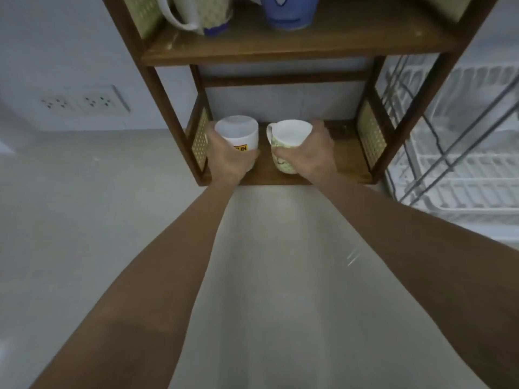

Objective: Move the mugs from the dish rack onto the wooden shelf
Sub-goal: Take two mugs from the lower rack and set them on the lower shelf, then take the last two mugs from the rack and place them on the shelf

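Observation:
Both my arms reach forward into the lower level of the wooden shelf. My left hand wraps a white mug with a yellow label at the left of that level. My right hand grips a white mug with a pale green pattern just right of it. Both mugs stand upright with their openings up, a small gap between them. On the upper board stand a white patterned mug and a blue mug.
A white dish rack with dark wire bars stands to the right of the shelf; I see no mugs in its visible part. A pale countertop stretches below my arms. Wall sockets sit on the left wall.

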A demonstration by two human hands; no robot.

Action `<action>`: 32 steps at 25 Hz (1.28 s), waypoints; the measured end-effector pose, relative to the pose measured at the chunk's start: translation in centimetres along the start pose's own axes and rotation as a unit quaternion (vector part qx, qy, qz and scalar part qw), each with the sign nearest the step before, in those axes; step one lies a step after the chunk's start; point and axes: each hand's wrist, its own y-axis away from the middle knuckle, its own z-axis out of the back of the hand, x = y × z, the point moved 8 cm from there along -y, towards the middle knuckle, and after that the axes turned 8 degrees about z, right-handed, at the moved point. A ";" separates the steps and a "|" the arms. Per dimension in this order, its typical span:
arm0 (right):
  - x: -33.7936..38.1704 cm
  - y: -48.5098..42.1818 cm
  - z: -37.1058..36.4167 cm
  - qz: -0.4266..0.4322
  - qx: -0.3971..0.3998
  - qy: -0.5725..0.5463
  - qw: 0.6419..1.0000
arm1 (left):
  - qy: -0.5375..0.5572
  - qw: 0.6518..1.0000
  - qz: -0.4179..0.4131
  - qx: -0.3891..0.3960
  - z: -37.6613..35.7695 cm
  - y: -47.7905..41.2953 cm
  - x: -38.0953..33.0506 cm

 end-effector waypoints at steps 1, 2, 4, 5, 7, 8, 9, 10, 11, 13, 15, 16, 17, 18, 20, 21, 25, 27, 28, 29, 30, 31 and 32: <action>-0.3 -0.6 -0.7 -0.002 0.001 0.011 1.000 | -0.005 1.000 0.000 0.003 -0.5 -0.6 0.3; -0.6 -1.1 -1.4 0.002 0.001 0.019 1.000 | -0.009 1.000 -0.001 0.002 -0.9 -1.2 0.5; -1.3 -1.7 -2.4 0.007 0.002 0.027 1.000 | -0.004 1.000 0.008 -0.014 -1.2 -2.1 1.3; -1.6 -1.9 -2.7 0.005 -0.001 0.028 1.000 | 0.003 1.000 0.015 -0.024 -1.2 -2.5 1.7; -2.0 -2.4 -3.1 0.003 -0.008 0.028 1.000 | 0.013 0.999 0.015 -0.028 -1.2 -3.3 2.2; -2.0 -2.8 -3.3 0.005 -0.008 0.030 1.000 | 0.014 1.000 0.010 -0.023 -1.3 -3.5 2.4; -2.0 -3.1 -3.6 0.009 -0.005 0.035 0.999 | 0.013 1.000 0.008 -0.018 -1.3 -3.7 2.5; -1.9 -3.4 -3.9 0.015 0.002 0.041 0.999 | 0.008 1.000 0.005 -0.017 -1.3 -3.8 2.7; -1.8 -3.7 -4.3 0.020 0.013 0.047 0.999 | 0.002 1.000 0.001 -0.016 -1.2 -3.7 2.8; -1.5 -3.9 -4.9 0.022 0.040 0.055 0.997 | -0.013 1.000 -0.003 -0.005 -0.9 -3.5 2.7; -1.3 -3.5 -4.9 0.020 0.069 0.058 0.996 | -0.017 1.000 -0.004 0.007 -0.6 -2.9 2.2; -1.0 -3.1 -4.3 0.025 0.082 0.063 0.994 | -0.017 1.000 -0.010 0.004 -0.3 -2.2 1.7; -0.7 -2.4 -3.6 0.034 0.094 0.069 0.993 | -0.020 1.000 -0.023 -0.006 0.1 -1.3 1.0; -0.3 -1.5 -2.6 0.045 0.102 0.077 0.991 | -0.037 0.998 -0.048 -0.016 0.5 0.1 0.2; 0.9 1.3 0.0 0.085 0.119 0.103 0.984 | -0.118 0.983 -0.139 -0.001 0.8 4.0 -1.6; 1.7 3.2 1.7 0.113 0.129 0.120 0.978 | -0.159 0.967 -0.195 0.029 0.6 6.3 -2.5; 3.6 11.4 10.6 0.216 0.100 0.166 0.957 | -0.186 0.922 -0.305 0.146 0.0 14.2 -5.1; 3.6 14.6 16.3 0.257 0.028 0.213 0.942 | -0.144 0.922 -0.310 0.179 -0.9 17.6 -7.6; 3.2 15.7 18.9 0.271 -0.004 0.243 0.931 | -0.126 0.914 -0.335 0.190 -1.7 19.6 -9.1; 2.5 16.4 21.4 0.275 -0.026 0.278 0.920 | -0.114 0.897 -0.377 0.201 -2.8 22.0 -10.8; 1.5 16.7 23.6 0.271 -0.038 0.313 0.909 | -0.099 0.876 -0.425 0.206 -4.0 24.4 -12.5; 0.0 16.5 26.0 0.257 -0.042 0.346 0.902 | -0.079 0.852 -0.471 0.213 -5.4 27.0 -14.3; -1.8 16.0 27.9 0.231 -0.037 0.370 0.899 | -0.066 0.830 -0.506 0.226 -6.9 29.3 -15.7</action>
